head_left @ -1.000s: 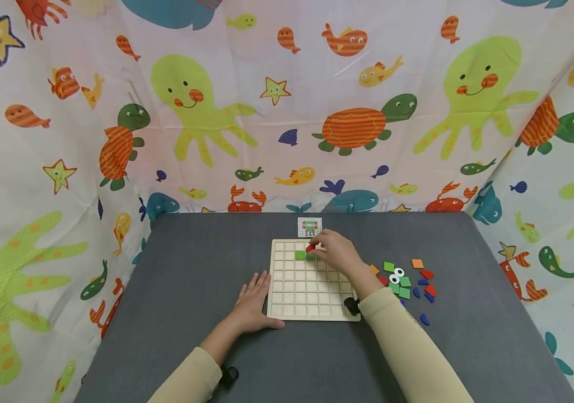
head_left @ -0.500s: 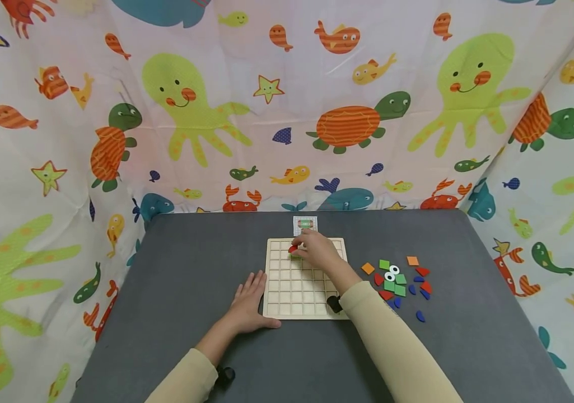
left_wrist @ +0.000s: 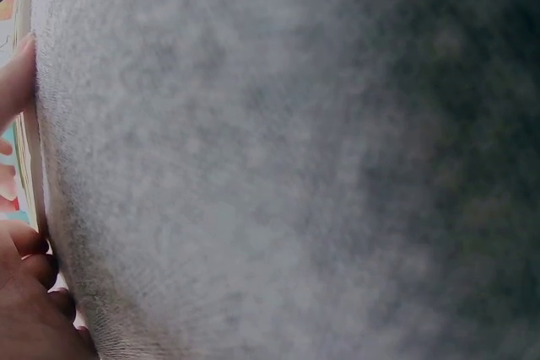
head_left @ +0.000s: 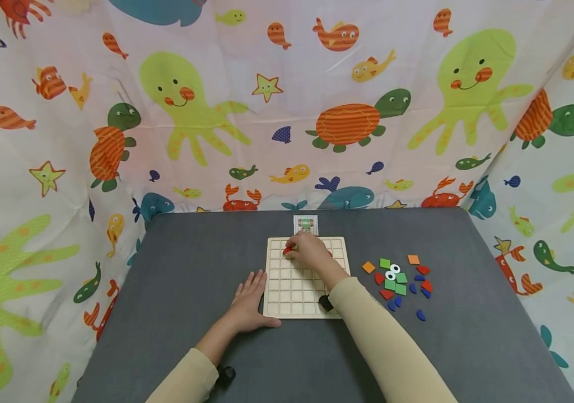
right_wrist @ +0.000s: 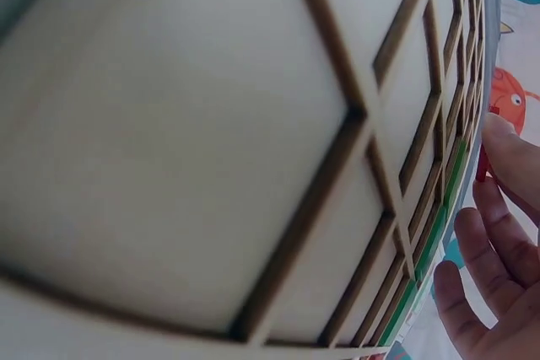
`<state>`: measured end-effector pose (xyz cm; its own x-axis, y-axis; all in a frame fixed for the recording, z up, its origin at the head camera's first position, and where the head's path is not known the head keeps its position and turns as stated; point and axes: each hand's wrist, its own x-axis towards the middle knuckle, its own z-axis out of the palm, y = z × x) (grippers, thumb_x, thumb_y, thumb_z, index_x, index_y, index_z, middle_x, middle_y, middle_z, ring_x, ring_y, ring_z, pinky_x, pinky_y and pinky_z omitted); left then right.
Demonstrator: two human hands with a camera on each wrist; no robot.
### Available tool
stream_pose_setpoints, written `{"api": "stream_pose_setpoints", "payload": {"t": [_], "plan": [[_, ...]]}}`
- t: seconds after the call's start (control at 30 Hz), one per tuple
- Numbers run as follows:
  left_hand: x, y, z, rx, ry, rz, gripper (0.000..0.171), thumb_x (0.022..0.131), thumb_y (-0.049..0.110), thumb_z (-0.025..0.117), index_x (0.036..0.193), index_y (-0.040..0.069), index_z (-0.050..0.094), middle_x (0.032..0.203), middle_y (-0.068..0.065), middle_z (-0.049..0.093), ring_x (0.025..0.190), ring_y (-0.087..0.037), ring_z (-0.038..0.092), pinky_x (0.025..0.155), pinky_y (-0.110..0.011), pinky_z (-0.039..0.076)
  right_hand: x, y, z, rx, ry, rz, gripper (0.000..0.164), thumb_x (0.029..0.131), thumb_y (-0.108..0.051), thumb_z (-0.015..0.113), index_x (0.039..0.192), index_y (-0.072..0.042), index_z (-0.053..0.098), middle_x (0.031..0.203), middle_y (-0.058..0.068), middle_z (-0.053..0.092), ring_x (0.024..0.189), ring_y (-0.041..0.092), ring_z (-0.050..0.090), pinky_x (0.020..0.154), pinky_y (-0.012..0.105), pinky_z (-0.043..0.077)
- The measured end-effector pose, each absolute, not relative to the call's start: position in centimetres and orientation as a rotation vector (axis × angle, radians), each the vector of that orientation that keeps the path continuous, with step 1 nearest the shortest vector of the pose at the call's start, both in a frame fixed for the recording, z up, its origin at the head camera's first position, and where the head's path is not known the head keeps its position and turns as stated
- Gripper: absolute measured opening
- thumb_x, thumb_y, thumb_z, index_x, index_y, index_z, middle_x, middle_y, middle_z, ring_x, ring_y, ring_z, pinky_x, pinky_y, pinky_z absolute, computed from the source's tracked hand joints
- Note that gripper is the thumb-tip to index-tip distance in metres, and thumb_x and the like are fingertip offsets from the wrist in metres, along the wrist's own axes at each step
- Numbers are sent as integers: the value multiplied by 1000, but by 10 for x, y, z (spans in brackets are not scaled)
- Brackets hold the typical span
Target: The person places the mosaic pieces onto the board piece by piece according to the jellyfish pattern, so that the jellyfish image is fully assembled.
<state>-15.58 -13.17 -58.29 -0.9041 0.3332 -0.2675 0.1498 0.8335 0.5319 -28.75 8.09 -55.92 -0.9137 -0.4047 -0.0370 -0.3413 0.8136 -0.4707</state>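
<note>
My right hand [head_left: 309, 251] is over the far part of a pale wooden grid board [head_left: 287, 291], pinching a small red piece [head_left: 287, 251] between thumb and fingertips. In the right wrist view that red piece [right_wrist: 483, 163] shows edge-on, close over the board's far rows, where green pieces [right_wrist: 434, 229] lie in cells. From the head, the right hand hides most of these green pieces. The left hand [head_left: 250, 305] lies with extended fingers along the board's left edge, its thumb by the near left corner. Fingers [left_wrist: 25, 242] appear at the left wrist view's margin.
A small printed pattern card [head_left: 306, 224] lies just beyond the board. Right of it, loose pieces are scattered on the grey table [head_left: 191, 252]: green squares [head_left: 390, 284], white rings [head_left: 390, 275], orange squares [head_left: 413, 259], red pieces [head_left: 386, 294] and blue half-rounds [head_left: 420, 315].
My right hand has shifted left across the board's far rows with the red piece still pinched. The left hand stays at the board's left edge. The head view has shifted slightly.
</note>
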Motion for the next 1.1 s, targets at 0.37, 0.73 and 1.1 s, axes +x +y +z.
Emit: {"api": "stream_pose_setpoints", "payload": {"t": [0.37, 0.73, 1.1], "plan": [[-154, -132, -584, 371, 2658, 761, 130, 70, 54, 89, 163, 7, 11, 171, -10, 9, 158, -33, 2, 123, -59, 8, -289, 74, -560, -573, 2891, -607, 25, 87, -33, 81, 108, -19, 78, 104, 0, 73, 101, 22, 67, 91, 42, 54], [-156, -133, -584, 382, 2661, 760, 130, 70, 55, 88, 163, 8, 11, 171, -10, 9, 158, -33, 2, 124, -59, 8, -288, 74, -562, -572, 2875, -648, 22, 87, -31, 81, 105, -17, 79, 102, -1, 73, 101, 22, 66, 90, 42, 54], [-157, -132, -582, 368, 2669, 721, 130, 70, 57, 87, 163, 9, 11, 171, -9, 9, 158, -31, 2, 124, -57, 8, -287, 73, -555, -606, 2847, -559, 26, 86, -31, 82, 109, -20, 78, 105, -1, 73, 103, 23, 65, 92, 46, 51]]}}
